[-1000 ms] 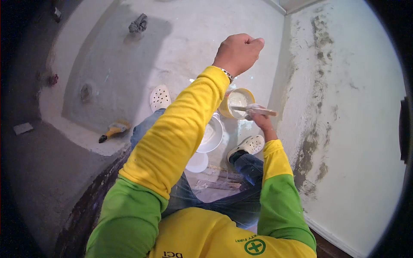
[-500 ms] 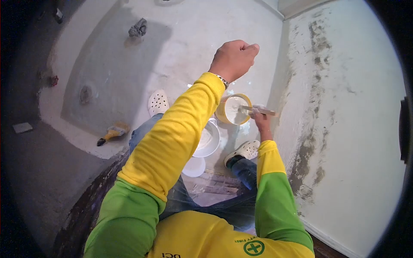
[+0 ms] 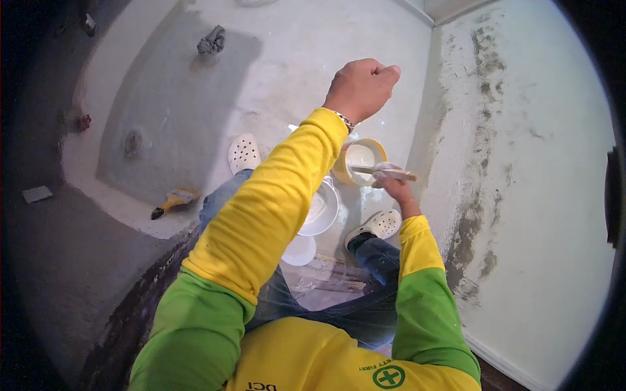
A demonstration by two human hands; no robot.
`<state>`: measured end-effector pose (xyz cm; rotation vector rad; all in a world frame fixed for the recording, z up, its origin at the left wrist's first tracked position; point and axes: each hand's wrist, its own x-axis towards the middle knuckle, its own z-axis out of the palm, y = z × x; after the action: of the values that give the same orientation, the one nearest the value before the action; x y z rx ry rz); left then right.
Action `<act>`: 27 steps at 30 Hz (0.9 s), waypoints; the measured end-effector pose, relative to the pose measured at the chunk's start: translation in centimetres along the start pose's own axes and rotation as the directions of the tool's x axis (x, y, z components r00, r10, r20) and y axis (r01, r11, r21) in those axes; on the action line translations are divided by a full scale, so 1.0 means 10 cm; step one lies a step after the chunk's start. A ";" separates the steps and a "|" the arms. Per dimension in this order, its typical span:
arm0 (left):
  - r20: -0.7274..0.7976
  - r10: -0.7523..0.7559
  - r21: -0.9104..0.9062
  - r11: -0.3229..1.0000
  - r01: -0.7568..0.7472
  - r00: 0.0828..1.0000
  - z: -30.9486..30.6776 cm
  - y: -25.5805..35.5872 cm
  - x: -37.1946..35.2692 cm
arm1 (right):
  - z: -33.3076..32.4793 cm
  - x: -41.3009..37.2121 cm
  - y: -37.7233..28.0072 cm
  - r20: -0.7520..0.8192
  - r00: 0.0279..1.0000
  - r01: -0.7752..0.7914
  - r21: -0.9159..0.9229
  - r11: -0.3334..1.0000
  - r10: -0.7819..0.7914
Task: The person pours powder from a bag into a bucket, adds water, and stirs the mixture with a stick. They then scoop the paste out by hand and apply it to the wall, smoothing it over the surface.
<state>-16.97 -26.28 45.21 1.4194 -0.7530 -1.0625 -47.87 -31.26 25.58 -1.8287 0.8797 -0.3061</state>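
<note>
My left hand (image 3: 362, 88), with a metal bracelet at the wrist, is held out ahead in a closed fist, back of the hand up. Whatever its fingers may hold is hidden. Lower and to the right, my right hand (image 3: 392, 180) grips what looks like a putty knife (image 3: 362, 169), its pale handle sticking out to the right. The knife's thin grey end lies over the opening of a yellow-rimmed bucket (image 3: 339, 171) containing white material. A white bucket (image 3: 329, 221) stands nearer to me, partly covered by my left sleeve, beside a round white lid (image 3: 300, 251).
A yellow-handled brush (image 3: 173, 201) lies on the left ledge. Farther off on the floor is a crumpled grey cloth (image 3: 212, 40). My feet in white clogs (image 3: 244, 153) are on either side of the buckets. A stained white wall (image 3: 535, 195) rises on the right.
The putty knife's end has risen from the white material and now points left across the bucket's opening. My left fist stays closed; the whole view has shifted slightly.
</note>
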 end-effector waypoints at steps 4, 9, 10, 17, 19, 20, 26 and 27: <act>0.022 -0.021 -0.001 1.000 0.022 1.000 0.00 0.02 0.01 | -0.09 0.07 0.16 -0.257 0.951 -0.151 0.094 0.984 0.171; 0.008 0.002 -0.012 1.000 -0.002 1.000 0.03 0.03 -0.02 | -0.02 -0.01 0.04 -0.020 0.998 0.058 0.001 0.998 -0.058; 0.004 0.020 -0.012 1.000 -0.020 1.000 0.02 0.03 -0.01 | -0.14 -0.03 0.17 0.019 0.997 -0.079 -0.033 0.996 0.080; 0.021 -0.014 -0.014 1.000 0.014 1.000 0.05 0.00 0.01 | 0.11 0.03 -0.05 -0.130 0.953 0.260 -0.107 0.960 -0.273; 0.001 0.039 -0.003 0.999 -0.039 0.999 0.05 -0.01 -0.01 | 0.08 -0.04 -0.14 -0.043 0.997 -0.060 -0.051 0.997 0.057; 0.000 0.037 -0.004 0.999 -0.037 0.999 0.03 0.00 -0.01 | -0.03 -0.06 -0.06 -0.094 0.963 -0.248 0.063 0.967 0.253; 0.015 -0.015 -0.017 1.000 0.016 1.000 0.02 0.05 -0.01 | 0.08 0.14 0.35 -0.164 0.949 0.238 -0.181 0.954 -0.268; 0.006 0.007 0.005 1.000 -0.007 1.000 0.03 0.05 -0.01 | 0.08 0.12 0.29 -0.162 0.950 0.236 -0.177 0.955 -0.265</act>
<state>-17.21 -26.37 45.77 1.4170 -0.7650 -1.0608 -47.77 -32.07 22.48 -2.0877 0.8136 -0.5906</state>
